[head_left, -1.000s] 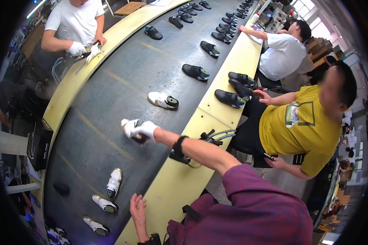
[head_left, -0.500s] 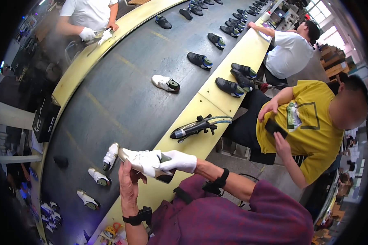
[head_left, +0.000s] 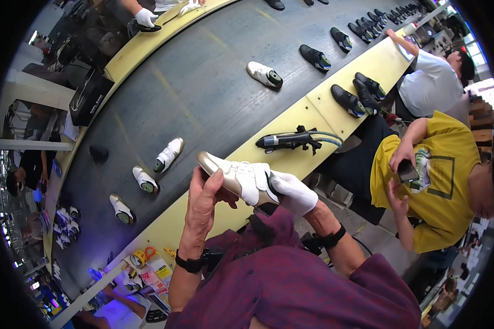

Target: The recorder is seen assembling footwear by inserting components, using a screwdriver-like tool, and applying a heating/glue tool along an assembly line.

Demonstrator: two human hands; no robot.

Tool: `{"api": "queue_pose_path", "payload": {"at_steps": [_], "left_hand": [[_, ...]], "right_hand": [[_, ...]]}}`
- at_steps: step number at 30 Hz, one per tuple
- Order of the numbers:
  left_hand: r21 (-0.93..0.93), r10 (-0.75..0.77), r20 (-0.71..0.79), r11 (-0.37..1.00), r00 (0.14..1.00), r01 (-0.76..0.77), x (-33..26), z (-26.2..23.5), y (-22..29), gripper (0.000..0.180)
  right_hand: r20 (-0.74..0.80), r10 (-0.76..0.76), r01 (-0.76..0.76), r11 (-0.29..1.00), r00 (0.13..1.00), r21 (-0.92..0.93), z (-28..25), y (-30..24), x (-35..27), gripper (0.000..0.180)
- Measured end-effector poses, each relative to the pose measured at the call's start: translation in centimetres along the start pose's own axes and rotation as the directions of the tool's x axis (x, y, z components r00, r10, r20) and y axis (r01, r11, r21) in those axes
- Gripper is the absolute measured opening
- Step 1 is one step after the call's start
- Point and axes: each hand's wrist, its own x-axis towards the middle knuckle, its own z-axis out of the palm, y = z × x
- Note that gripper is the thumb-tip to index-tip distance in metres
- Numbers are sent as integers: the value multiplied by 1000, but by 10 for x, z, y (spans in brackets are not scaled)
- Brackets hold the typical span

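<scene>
I hold a white shoe with a pale gold toe (head_left: 237,178) in both hands, close to my chest, over the yellow edge of the conveyor (head_left: 291,156). My left hand (head_left: 204,200), bare, cups the toe and sole from below. My right hand (head_left: 292,191), in a white glove, grips the heel end. The shoe lies on its side with its straps facing up.
A dark conveyor belt (head_left: 192,93) carries white shoes (head_left: 168,155) at the left and black shoes (head_left: 314,56) farther off. A black hand tool with a hose (head_left: 291,140) lies on the yellow edge. A person in a yellow shirt (head_left: 431,181) sits at right, holding a phone.
I lifted the white shoe off the belt and drew it toward my chest. My left hand came up from the yellow edge and took hold of its toe.
</scene>
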Motion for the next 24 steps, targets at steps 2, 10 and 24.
{"api": "queue_pose_path", "payload": {"at_steps": [2,10,24], "left_hand": [[5,27,11,1000,1000,-27,-6,1,0,63],[-16,8,24,1000,1000,-8,-15,-10,-5,66],[6,-8,-84,1000,996,9,-3,-51,-16,63]], "right_hand": [[-7,2,-2,1000,1000,-14,3,0,-2,68],[-44,22,-26,997,999,-73,13,4,-5,63],[-97,60,-93,922,993,-375,11,7,10,51]]}}
